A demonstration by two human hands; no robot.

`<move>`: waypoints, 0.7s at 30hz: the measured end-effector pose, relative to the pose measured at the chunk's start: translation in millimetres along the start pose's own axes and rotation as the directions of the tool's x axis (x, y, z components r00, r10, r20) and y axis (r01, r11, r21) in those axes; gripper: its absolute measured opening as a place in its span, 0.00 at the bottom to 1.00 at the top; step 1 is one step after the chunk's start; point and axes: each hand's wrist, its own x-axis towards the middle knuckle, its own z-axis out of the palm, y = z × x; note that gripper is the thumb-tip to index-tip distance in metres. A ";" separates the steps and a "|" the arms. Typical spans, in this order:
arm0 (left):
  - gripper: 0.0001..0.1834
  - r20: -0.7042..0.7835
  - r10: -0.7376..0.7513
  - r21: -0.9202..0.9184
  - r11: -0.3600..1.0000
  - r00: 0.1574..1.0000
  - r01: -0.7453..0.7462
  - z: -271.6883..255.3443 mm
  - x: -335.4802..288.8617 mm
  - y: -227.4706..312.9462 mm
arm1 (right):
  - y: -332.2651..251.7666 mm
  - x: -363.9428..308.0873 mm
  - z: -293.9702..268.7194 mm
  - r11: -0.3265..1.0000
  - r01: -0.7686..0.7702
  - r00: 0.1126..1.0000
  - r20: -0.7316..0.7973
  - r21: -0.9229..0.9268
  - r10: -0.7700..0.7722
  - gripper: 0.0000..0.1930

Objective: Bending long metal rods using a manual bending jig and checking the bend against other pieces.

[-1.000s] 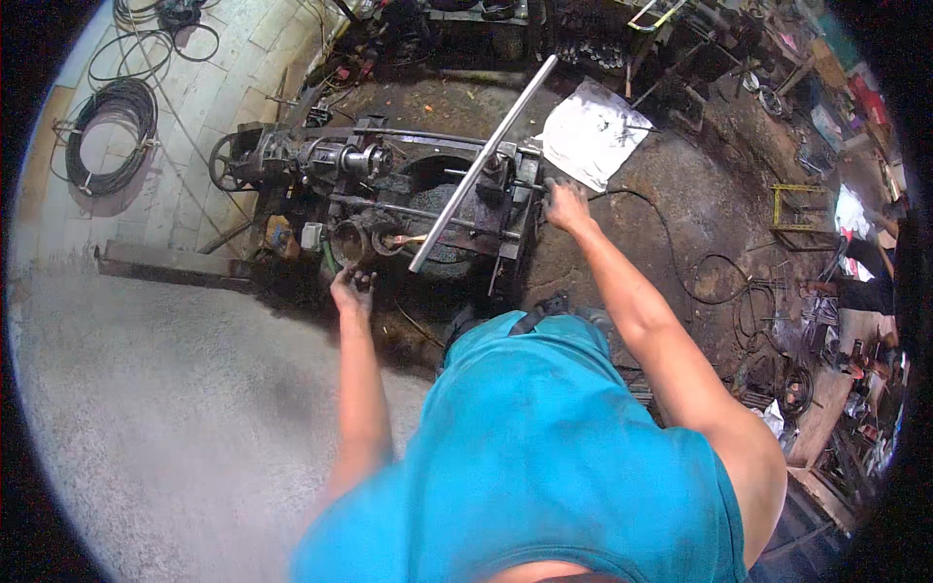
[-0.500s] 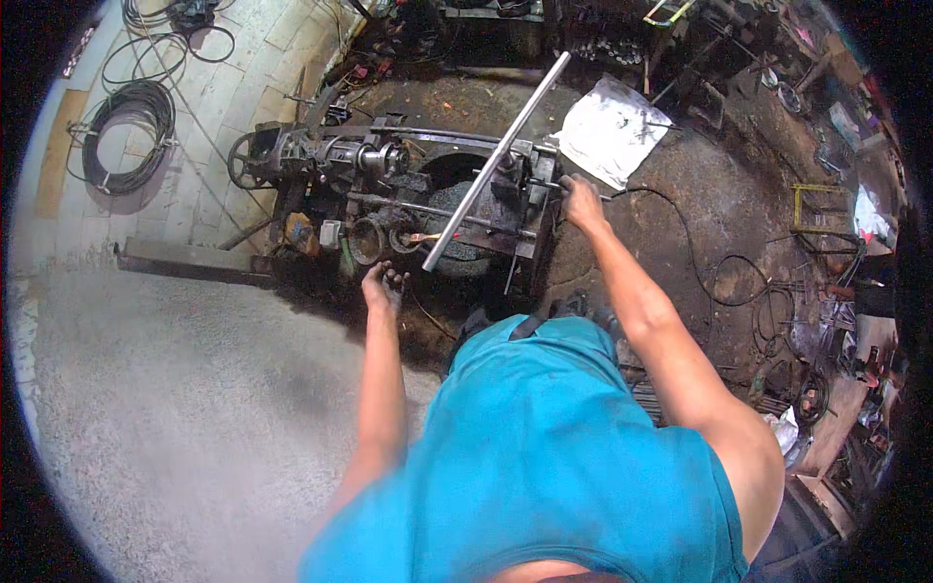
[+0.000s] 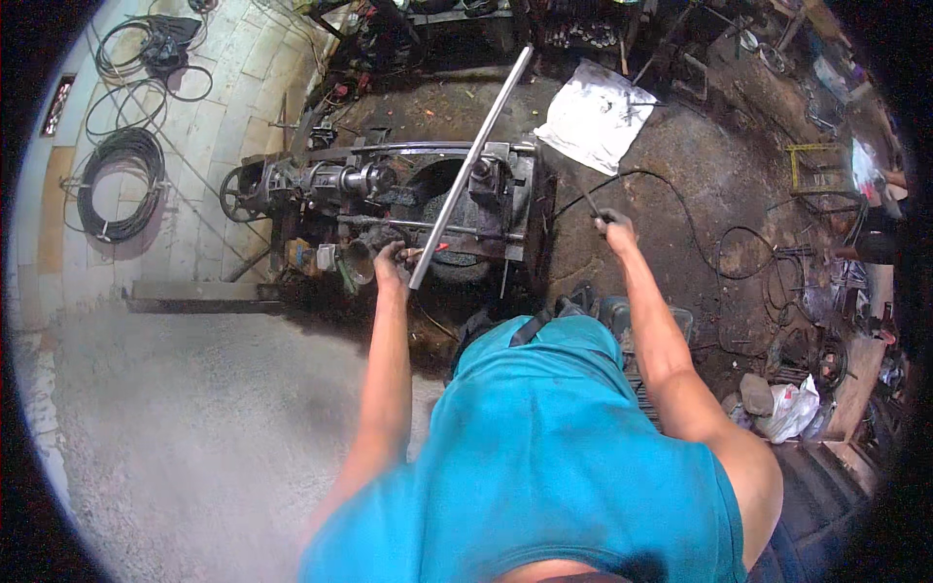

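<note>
My left hand is closed on a small brush with a reddish end, beside a round metal pot at the near side of a lathe-like machine. A long bright metal bar slants across the machine, its lower end right by my left hand. Over the floor to the right of the machine, my right hand is closed around a thin dark rod, which points up and left. The rod's lower part is hidden in my fingers.
A white sheet lies on the dark floor beyond my right hand. A black cable loops across the floor on the right. Coiled wire rests on tiles at far left. A long metal beam lies left of the machine.
My right hand has drawn away from the machine, rightward and nearer, with the rod in it. My left hand has moved up to the brush by the pot and taken hold of it.
</note>
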 end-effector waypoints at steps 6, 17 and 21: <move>0.10 0.050 -0.065 0.127 0.990 0.997 0.058 67.4 22.4 4.5 | 3.7 27.6 62.8 0.542 -0.211 0.977 0.154 0.814 0.148 0.11; 0.12 0.212 -0.108 0.820 0.561 0.971 -0.117 147.0 52.7 8.6 | -38.0 46.3 123.8 0.478 -0.077 0.970 -0.046 0.875 0.241 0.08; 0.11 0.391 -0.128 0.812 0.514 0.912 -0.276 153.5 68.6 -1.3 | -46.3 45.5 128.3 0.405 -0.080 0.959 -0.040 0.911 0.281 0.08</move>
